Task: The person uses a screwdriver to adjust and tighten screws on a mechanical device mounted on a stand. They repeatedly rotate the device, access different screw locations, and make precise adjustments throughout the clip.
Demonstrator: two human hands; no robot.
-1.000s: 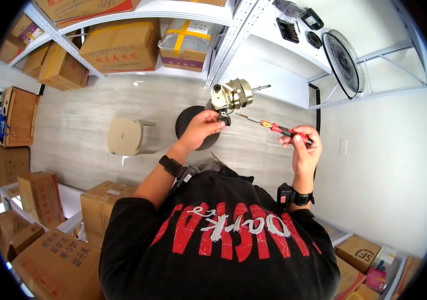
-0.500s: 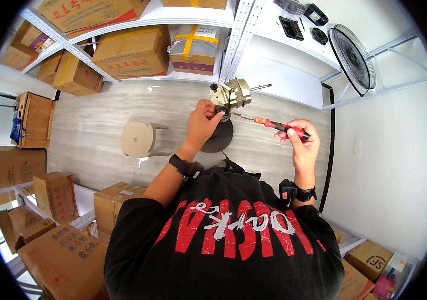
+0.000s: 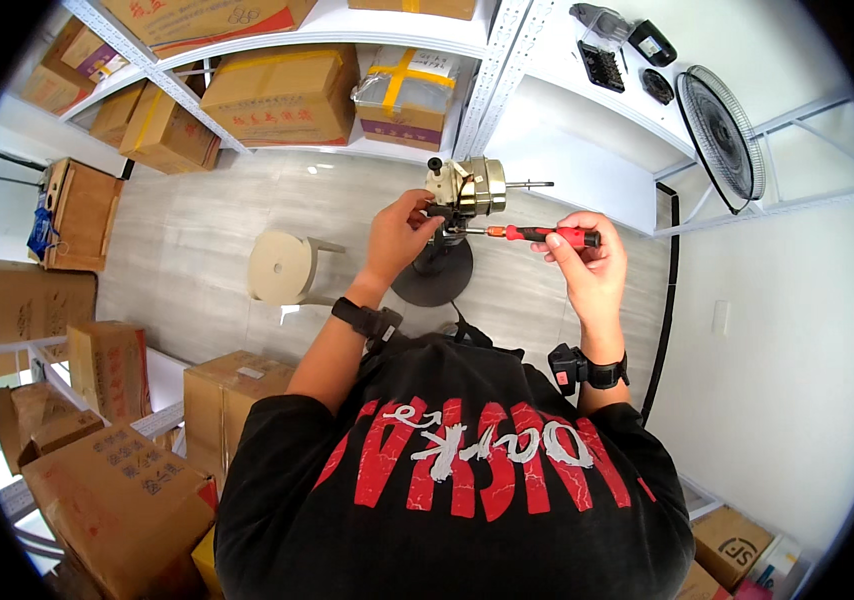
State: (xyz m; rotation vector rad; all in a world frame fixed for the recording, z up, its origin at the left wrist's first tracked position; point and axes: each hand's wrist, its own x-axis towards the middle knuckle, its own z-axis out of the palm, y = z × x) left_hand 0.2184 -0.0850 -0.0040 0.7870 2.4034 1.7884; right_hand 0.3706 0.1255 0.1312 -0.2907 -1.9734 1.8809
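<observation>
A fan motor [image 3: 483, 187] with a silvery housing and a thin shaft pointing right stands on a dark post above a round black base [image 3: 437, 278]. My left hand [image 3: 399, 240] is closed on the dark neck part [image 3: 439, 212] below the motor, thumb and fingers pinching it. In my right hand [image 3: 592, 270] is a red-and-black screwdriver [image 3: 529, 233], held by the handle between thumb and fingers. It lies nearly level, its metal shank pointing left, and the tip reaches the neck just beneath the motor. The exact contact point is too small to make out.
A beige stool [image 3: 280, 268] stands on the floor to the left. White shelving [image 3: 367, 35] with cardboard boxes [image 3: 282, 95] runs along the back. A round black fan guard [image 3: 722, 135] leans at the right shelf, beside small black parts [image 3: 602, 65]. More boxes [image 3: 117, 505] are stacked lower left.
The screwdriver has swung from a slant to nearly level, and its tip has come in to the neck. My right hand has moved slightly up and left. My left hand keeps its hold.
</observation>
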